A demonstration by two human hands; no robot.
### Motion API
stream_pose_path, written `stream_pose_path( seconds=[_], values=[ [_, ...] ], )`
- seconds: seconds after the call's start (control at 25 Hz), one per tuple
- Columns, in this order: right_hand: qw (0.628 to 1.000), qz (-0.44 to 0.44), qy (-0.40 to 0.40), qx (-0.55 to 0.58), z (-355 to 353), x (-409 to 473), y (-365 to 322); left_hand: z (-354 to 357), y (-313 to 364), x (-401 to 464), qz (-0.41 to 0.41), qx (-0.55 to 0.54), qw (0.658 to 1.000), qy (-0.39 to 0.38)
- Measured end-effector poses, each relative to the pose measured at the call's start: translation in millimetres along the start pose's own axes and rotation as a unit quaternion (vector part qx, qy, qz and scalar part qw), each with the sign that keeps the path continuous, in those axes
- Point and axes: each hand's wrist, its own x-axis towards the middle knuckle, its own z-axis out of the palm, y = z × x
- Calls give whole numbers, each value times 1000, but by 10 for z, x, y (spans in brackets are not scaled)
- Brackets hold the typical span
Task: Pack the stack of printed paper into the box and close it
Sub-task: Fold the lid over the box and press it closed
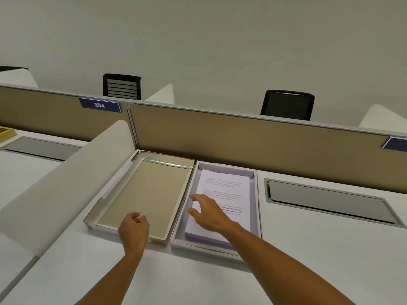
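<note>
Two bare forearms enter from the bottom edge, nearest the camera, over the white desk (308, 249). Behind it runs the tan partition (253, 137), with a blue tag reading 304 (99, 105) and two black chairs (287, 104) beyond.

Lid (143, 194): lies upside down on the desk, tan inner face up, just left of the box and touching it along one side.

Box (256, 199): open, lavender walls, far end near the partition.

Stack of printed paper (224, 188): inside the box, flat, printed side up.

Right hand (210, 213): over the near-left part of the stack, fingers spread and loose, gripping nothing; contact with the top sheet cannot be told.

Left hand (134, 231): at the lid's near edge, fingers curled into a loose fist; whether they pinch the rim cannot be told.
</note>
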Motion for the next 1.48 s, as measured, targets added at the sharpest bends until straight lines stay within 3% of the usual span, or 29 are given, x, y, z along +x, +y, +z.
stream_pose_path(
  seconds=[0.24, 0.36, 0.56, 0.76, 0.88, 1.12, 1.48],
  values=[
    [1000, 0, -5, -12, 0, 25, -79, -101, -161, 121, -192, -79, 971, 123],
    [1000, 2, -6, -14, 15, 47, -89, -98, -175, 176, -312, -62, 943, 95],
    [1000, 9, -1, 0, -8, 63, -97, -41, -83, 298, -345, -59, 934, 69],
    [1000, 18, 10, 22, -46, 17, -110, -20, -154, 174, -221, -207, 949, 84],
    [998, 27, 22, 54, -117, -19, -145, -46, -201, 106, -206, -302, 929, 59],
    [992, 29, 40, 117, -290, -53, -294, -156, -77, -25, -128, -375, 917, 50],
    [970, 27, 39, 237, -565, -147, -669, -158, 247, -412, -1, -313, 948, -52]
  ],
)
